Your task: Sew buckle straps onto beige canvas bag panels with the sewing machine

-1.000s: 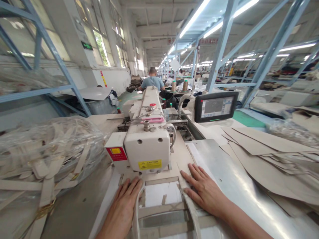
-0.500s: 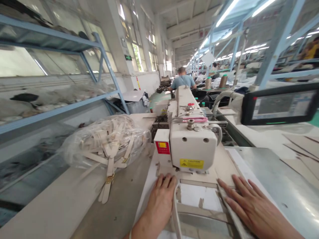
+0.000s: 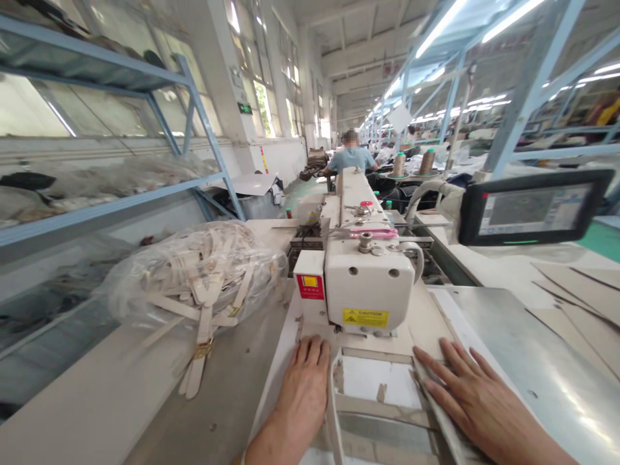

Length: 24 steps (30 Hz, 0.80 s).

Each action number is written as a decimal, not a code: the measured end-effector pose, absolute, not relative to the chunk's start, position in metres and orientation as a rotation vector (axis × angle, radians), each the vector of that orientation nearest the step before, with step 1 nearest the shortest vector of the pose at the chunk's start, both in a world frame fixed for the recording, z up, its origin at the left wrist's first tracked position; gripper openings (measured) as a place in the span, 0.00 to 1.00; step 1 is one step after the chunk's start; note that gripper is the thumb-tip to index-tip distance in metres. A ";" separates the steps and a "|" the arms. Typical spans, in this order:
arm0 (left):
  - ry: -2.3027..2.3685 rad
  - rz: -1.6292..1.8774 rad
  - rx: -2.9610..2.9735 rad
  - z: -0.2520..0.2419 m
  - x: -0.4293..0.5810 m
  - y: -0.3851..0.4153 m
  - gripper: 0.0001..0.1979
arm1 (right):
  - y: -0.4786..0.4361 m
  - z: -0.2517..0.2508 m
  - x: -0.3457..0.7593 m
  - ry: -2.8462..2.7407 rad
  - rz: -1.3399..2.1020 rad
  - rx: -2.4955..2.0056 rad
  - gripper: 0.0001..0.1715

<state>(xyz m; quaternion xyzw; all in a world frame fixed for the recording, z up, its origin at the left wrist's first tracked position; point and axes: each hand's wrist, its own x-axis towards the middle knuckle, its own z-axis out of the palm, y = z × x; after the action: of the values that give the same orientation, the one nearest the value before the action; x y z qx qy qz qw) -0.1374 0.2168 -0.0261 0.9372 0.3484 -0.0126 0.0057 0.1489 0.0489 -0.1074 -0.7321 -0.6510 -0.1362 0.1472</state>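
Observation:
A cream sewing machine with a yellow caution label stands in front of me. Below its head lies a beige template frame with a beige strap looped round its edges. My left hand lies flat, fingers together, on the frame's left side beside the strap. My right hand rests flat with fingers spread on the frame's right edge, pressing the strap. Neither hand grips anything.
A clear plastic bag of beige straps sits on the table to the left. A control screen stands at the right, above a metal table top with beige cut pieces. A person in a blue shirt sits far ahead. Blue shelving lines the left.
The view has swung left, bringing the bag of straps and the shelving into view. Both hands have stayed flat on the frame under the machine.

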 end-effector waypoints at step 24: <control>0.856 0.146 2.949 -0.025 -0.142 0.232 0.27 | 0.040 -0.116 0.146 -1.822 -0.549 -2.039 0.32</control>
<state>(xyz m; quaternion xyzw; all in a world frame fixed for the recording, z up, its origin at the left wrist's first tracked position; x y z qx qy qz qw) -0.1424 0.2322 -0.0246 0.9587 0.2783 0.0475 0.0338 0.1457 0.0399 -0.1156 -0.7198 -0.6431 -0.1937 0.1752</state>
